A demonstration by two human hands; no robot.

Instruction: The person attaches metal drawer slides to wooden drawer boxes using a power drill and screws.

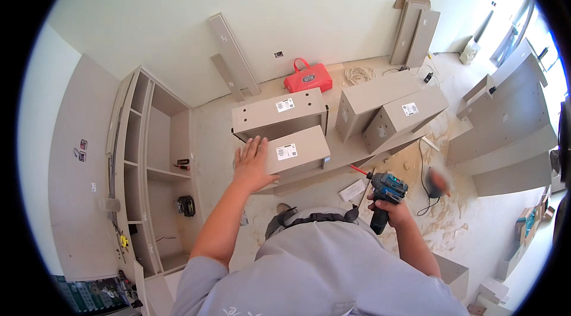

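Note:
My left hand [252,166] lies with fingers spread on the left end of a beige drawer box [302,144] that bears a white label. Behind that box stands another labelled drawer box [279,111] with dark holes near its ends. My right hand [391,209] is wrapped round the grip of a blue and black cordless drill [386,190]. A long red bit points from the drill toward the boxes, apart from them. Two more beige boxes [410,110] stand to the right on a long beige panel.
An open beige cabinet [169,173] stands at the left, with a tool on its lower shelf. Loose boards [235,54] lean on the wall near a red bag [308,78]. Curved panels [505,137] stand at the right. A cable [423,173] lies on the dusty floor.

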